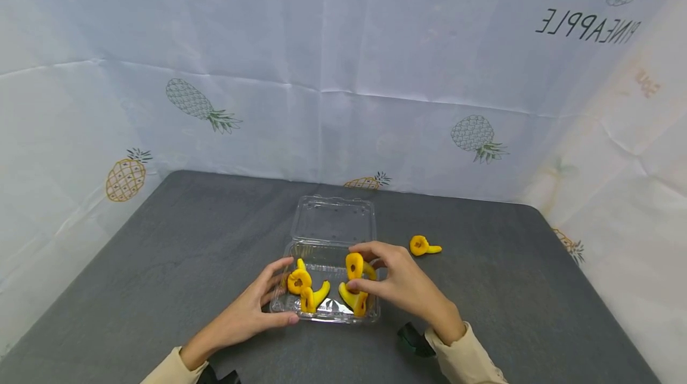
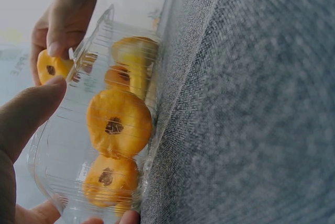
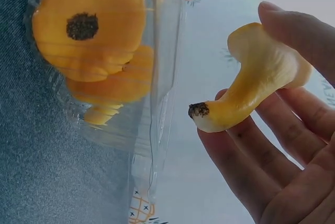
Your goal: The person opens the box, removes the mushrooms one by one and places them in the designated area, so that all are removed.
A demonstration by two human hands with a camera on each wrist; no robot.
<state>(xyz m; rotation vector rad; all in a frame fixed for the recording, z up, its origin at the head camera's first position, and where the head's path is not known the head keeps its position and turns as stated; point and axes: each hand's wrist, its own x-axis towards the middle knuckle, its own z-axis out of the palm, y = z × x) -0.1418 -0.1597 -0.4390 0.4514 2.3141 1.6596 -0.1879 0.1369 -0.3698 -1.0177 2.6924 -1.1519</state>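
Note:
My right hand (image 1: 399, 279) pinches a yellow mushroom (image 3: 259, 72) between thumb and fingers, above the right side of a clear plastic clamshell box (image 1: 333, 268). That mushroom has a curved stem with a dark tip. Around the box's left side, my left hand (image 1: 249, 306) grips it, thumb at the near edge and fingers along the far part. Several more yellow mushrooms lie inside: in the head view, a pair at the left, including a round cap (image 1: 299, 281), and another mushroom (image 1: 355, 300) at the right. Dark spots mark the caps' middles in the left wrist view.
The box's hinged lid (image 1: 334, 220) lies open toward the back. One loose yellow mushroom (image 1: 422, 245) is on the grey table (image 1: 472, 288), right of the box. Behind the table hangs a pale curtain (image 1: 333, 62) printed with pineapples.

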